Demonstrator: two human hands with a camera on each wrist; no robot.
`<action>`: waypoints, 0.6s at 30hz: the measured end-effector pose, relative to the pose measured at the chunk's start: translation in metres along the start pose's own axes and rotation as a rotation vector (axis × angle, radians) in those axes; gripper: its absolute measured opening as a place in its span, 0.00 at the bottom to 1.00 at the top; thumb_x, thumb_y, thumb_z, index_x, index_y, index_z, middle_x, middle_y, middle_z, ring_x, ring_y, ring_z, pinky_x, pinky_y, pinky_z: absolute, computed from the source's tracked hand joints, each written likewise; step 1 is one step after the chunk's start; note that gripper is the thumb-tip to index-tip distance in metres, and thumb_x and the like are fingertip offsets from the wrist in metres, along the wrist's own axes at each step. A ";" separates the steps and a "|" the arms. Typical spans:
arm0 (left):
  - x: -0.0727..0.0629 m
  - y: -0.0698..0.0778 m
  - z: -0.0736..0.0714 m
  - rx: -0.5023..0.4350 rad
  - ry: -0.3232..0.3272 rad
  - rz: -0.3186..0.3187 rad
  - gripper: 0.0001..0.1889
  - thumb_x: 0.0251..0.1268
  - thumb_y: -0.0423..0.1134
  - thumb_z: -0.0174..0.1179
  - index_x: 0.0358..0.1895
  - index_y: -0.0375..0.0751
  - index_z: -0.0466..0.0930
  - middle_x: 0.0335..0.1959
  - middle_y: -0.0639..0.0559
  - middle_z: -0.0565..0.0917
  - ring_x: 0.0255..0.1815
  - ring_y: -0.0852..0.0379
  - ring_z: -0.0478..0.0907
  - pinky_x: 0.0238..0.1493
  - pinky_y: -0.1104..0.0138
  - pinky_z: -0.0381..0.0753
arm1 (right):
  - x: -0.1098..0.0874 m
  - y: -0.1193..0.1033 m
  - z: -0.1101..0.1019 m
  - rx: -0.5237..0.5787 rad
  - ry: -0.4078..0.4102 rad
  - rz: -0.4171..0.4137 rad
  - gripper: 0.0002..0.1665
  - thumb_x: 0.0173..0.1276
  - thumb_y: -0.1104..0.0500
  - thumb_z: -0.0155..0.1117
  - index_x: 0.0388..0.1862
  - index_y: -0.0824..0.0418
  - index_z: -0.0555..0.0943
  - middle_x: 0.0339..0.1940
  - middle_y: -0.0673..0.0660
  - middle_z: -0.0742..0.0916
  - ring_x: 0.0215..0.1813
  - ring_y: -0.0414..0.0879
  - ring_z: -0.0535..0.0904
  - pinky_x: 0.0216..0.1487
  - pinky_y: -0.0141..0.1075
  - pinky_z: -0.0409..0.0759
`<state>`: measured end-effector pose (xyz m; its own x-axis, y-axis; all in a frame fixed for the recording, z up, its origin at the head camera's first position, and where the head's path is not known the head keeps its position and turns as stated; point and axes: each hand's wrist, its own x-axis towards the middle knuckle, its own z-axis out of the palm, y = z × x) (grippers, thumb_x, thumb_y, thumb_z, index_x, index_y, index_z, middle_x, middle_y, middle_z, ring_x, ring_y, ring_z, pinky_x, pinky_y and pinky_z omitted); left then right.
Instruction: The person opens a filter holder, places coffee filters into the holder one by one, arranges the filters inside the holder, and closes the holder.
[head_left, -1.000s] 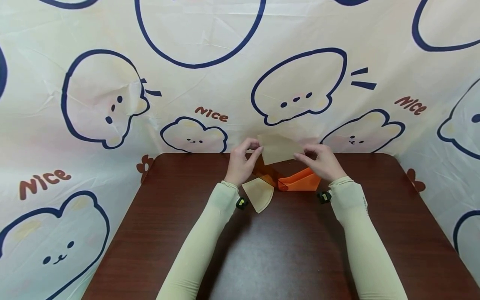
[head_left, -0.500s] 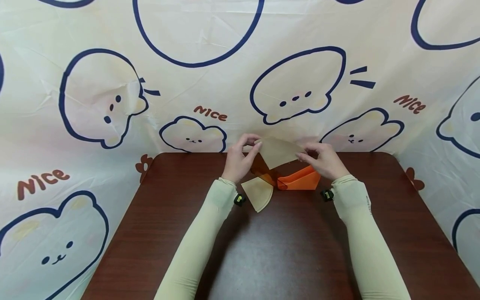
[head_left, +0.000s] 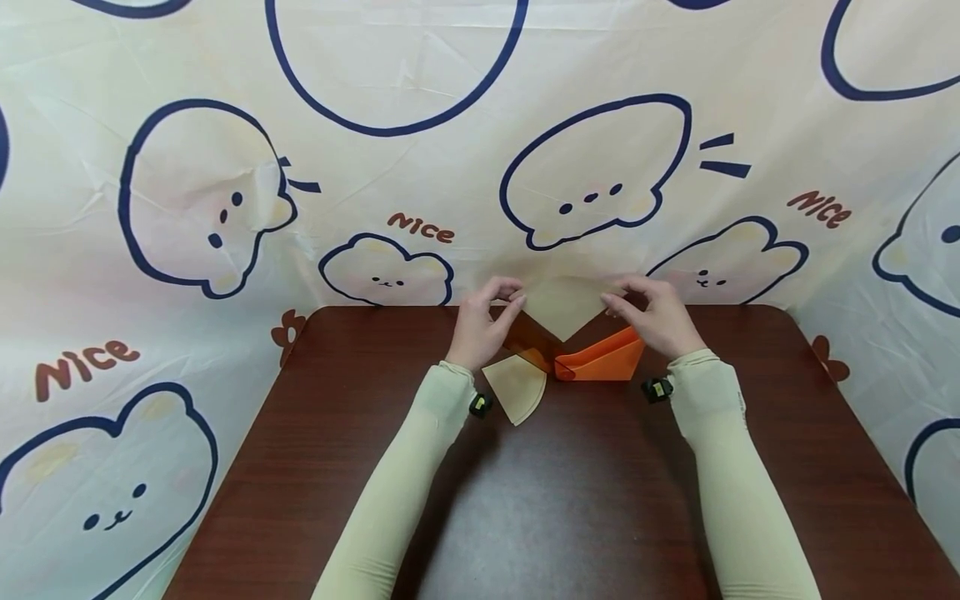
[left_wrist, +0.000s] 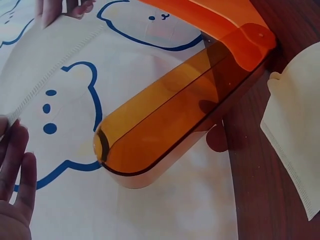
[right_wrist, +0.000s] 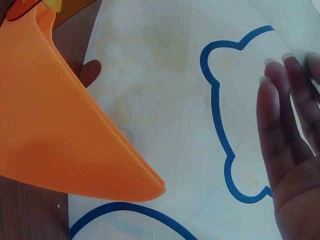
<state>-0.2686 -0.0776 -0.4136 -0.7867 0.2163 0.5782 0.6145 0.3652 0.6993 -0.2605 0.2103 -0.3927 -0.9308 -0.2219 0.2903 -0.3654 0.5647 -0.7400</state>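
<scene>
A tan paper coffee filter hangs above the table's far edge with its narrow tip down. My left hand pinches its left upper corner; my right hand pinches the right one. In the left wrist view, a crimped seam shows along the held filter. Below it stands an orange filter case, its translucent amber lid swung out to the left. More coffee filters lie left of the case, overlapping the lid's near end in the head view. The right wrist view shows the case's orange side.
The dark brown wooden table extends toward me and to both sides. A cream cloth with blue cartoon outlines hangs right behind its far edge and along the sides.
The held coffee filter has turned, so its tip now points down toward me between the hands. My right hand has shifted slightly right and up; the case and loose filters have stayed put.
</scene>
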 end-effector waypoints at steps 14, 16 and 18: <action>-0.005 -0.007 0.014 0.119 -0.138 -0.029 0.13 0.72 0.36 0.66 0.56 0.41 0.81 0.47 0.45 0.89 0.47 0.50 0.86 0.56 0.53 0.85 | -0.003 0.002 -0.007 0.166 0.071 0.033 0.13 0.75 0.57 0.68 0.53 0.61 0.86 0.39 0.59 0.88 0.32 0.44 0.86 0.39 0.31 0.87; -0.006 -0.007 0.016 0.143 -0.155 -0.043 0.14 0.71 0.37 0.67 0.57 0.41 0.80 0.48 0.46 0.89 0.48 0.51 0.86 0.58 0.55 0.85 | -0.003 0.002 -0.008 0.178 0.072 0.027 0.12 0.75 0.58 0.68 0.53 0.62 0.86 0.40 0.60 0.88 0.32 0.43 0.87 0.40 0.31 0.87; -0.005 -0.007 0.017 0.167 -0.174 -0.066 0.15 0.71 0.37 0.67 0.58 0.41 0.80 0.49 0.46 0.89 0.48 0.51 0.86 0.59 0.58 0.84 | -0.001 0.002 -0.008 0.167 0.067 0.022 0.12 0.75 0.59 0.67 0.52 0.62 0.86 0.41 0.61 0.89 0.34 0.45 0.88 0.41 0.30 0.87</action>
<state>-0.2699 -0.0660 -0.4283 -0.8322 0.3345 0.4423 0.5543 0.5253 0.6457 -0.2600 0.2177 -0.3897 -0.9386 -0.1546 0.3085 -0.3450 0.4280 -0.8353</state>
